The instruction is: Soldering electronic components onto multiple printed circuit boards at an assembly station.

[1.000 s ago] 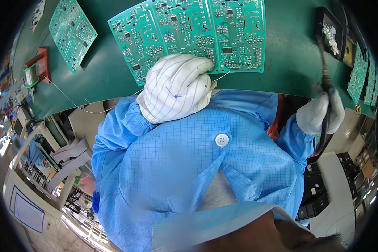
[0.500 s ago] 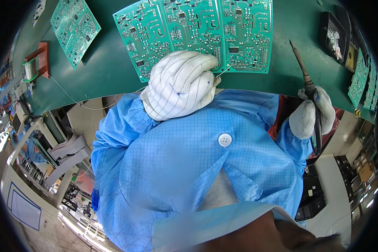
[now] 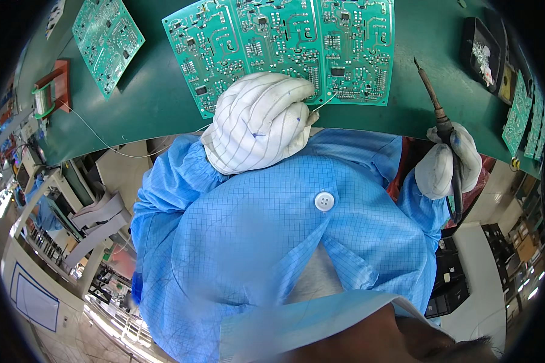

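A wide green circuit board panel (image 3: 284,45) lies on the bench in front of me. At its near edge is my left hand (image 3: 257,124), in a striped white glove, its fingers closed round a thin solder wire (image 3: 326,103). The wire's tip sticks out to the right, over the panel's near edge. It trails back to a spool (image 3: 43,101) on an orange-brown stand at the left. On the right, my gloved right hand (image 3: 448,160) grips a soldering iron (image 3: 445,124). The iron points up and away, its dark tip over the bench, apart from the panel.
Another circuit board (image 3: 108,45) lies at the far left of the green bench (image 3: 145,91). At the right stands a black tray (image 3: 471,51) with small white pieces, and several boards (image 3: 518,115) line the edge there. The bench's near edge runs close to my body.
My right hand and the soldering iron have shifted very slightly to the left. The left hand, solder wire and panel have hardly moved.
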### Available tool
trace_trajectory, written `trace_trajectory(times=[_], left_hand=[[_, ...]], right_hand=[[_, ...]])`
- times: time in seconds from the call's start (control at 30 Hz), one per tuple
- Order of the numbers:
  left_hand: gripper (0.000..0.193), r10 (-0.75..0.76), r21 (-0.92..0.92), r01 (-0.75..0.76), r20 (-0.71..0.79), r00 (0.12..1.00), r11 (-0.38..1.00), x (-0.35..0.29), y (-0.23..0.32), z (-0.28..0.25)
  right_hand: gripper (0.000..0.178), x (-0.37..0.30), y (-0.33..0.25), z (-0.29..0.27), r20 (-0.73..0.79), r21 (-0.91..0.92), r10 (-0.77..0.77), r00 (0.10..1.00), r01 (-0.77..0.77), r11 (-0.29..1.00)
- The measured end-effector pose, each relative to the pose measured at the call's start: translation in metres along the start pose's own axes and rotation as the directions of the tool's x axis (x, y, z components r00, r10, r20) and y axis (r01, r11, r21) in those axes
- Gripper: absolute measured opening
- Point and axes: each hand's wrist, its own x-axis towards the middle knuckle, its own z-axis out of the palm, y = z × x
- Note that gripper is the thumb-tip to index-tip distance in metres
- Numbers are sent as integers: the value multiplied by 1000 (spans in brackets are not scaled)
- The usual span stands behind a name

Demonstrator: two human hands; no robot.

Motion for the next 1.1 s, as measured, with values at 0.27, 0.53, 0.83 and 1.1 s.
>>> trace_trajectory(times=[0.27, 0.53, 0.83, 1.1], left_hand=[[23, 9, -33, -10, -8, 1000, 999, 0, -2, -4], [27, -14, -106, 11, -34, 999, 994, 2, -1, -16], [33, -209, 54, 208, 17, 978, 977, -20, 0, -57], [26, -265, 92, 266, -25, 964, 960, -27, -9, -49]], right_hand=[[24, 0, 7, -2, 0, -65, -52, 999, 52, 997], [27, -5, 12, -9, 45, 45, 124, 991, -126, 991], [33, -10, 25, -20, 79, 183, 165, 983, -177, 967], [29, -9, 25, -13, -32, 271, 203, 979, -187, 944]])
